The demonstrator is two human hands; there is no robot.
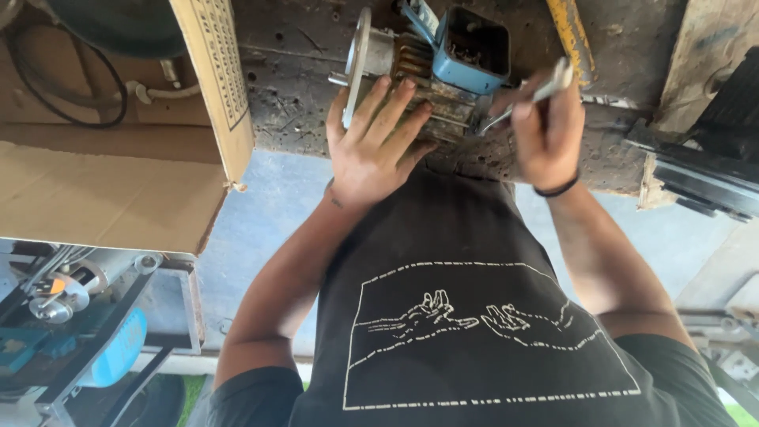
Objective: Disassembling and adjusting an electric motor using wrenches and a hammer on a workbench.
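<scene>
1. Left hand (375, 146) lies flat, fingers spread, palm down on the electric motor (411, 87). It presses on the finned body and grips nothing.
2. Right hand (545, 130) is closed round a slim metal tool (545, 88), prob. a screwdriver or small wrench. The tip points at the motor's end, just left of the knuckles.
3. Motor sits on the worn workbench (300, 103), on its side, right under the left palm and just beyond the fingertips. Round metal flange (360, 59) is at the far left of that hand. Blue terminal box (470, 51), lid off, sits beyond the fingers, betw. both hands.
4. Handling, as judged: cast metal w/ windings inside, so heavy and stiff. It's round, so it could roll w/o a hand steadying it.
5. Fins give good grip but look greasy and have hard edges.
6. Best hold: body fins or flange rim. Avoid the open box, since contents look small and fragile.
7. Tool: light, stiff, thin. It may slip off a fastener.
8. Cardboard box (111, 190) is well left of the left hand.
</scene>
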